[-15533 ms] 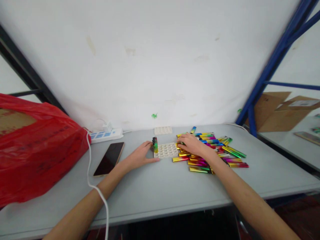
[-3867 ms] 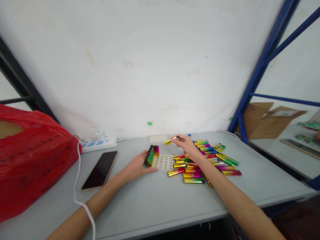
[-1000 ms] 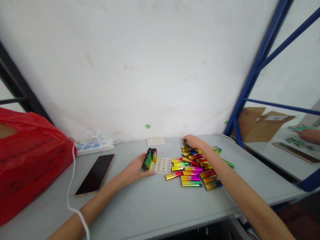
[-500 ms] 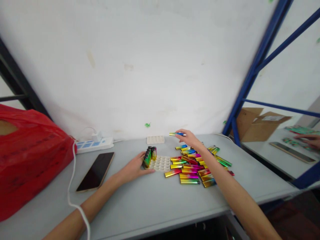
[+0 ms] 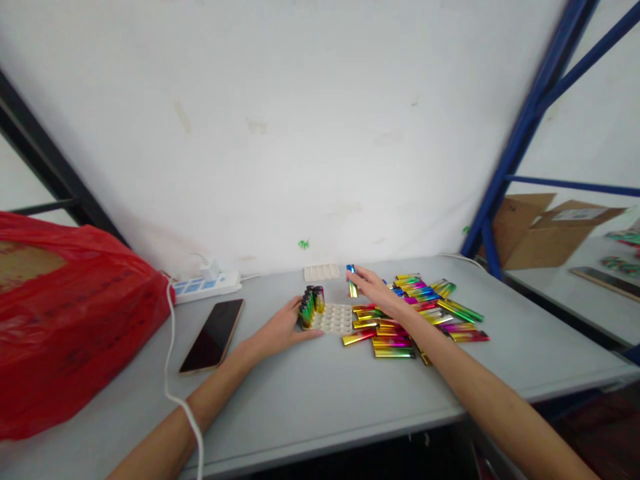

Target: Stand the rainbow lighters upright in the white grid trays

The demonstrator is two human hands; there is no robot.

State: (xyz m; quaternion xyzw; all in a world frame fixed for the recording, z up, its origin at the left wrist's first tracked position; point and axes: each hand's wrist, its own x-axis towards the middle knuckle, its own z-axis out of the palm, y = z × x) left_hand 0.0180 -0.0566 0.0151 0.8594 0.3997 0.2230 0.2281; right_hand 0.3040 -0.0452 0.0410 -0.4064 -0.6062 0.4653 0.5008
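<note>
My left hand [image 5: 281,331] grips the left end of a white tray [image 5: 339,320] with rows of round pockets, its thumb along the front edge. Several shiny lighters [image 5: 307,308] with dark tops stand upright in the tray's left side. Behind the tray's right part, my right hand [image 5: 374,289] pinches a blue and gold lighter [image 5: 352,283], held nearly upright above the table. A loose heap of metallic, multicoloured lighters [image 5: 394,343] lies right of the tray, partly hidden under my right forearm.
A second white tray [image 5: 321,271] lies by the wall. On the left are a phone [image 5: 213,335], a power strip [image 5: 207,287], a white cable [image 5: 173,363] and a red plastic bag [image 5: 95,333]. A blue frame [image 5: 505,160] and a cardboard box [image 5: 545,237] stand at the right.
The lighter in my right hand has turned from lying level to nearly upright, and that hand has come lower, nearer the tray. My left hand keeps its hold. The view has shifted slightly.
</note>
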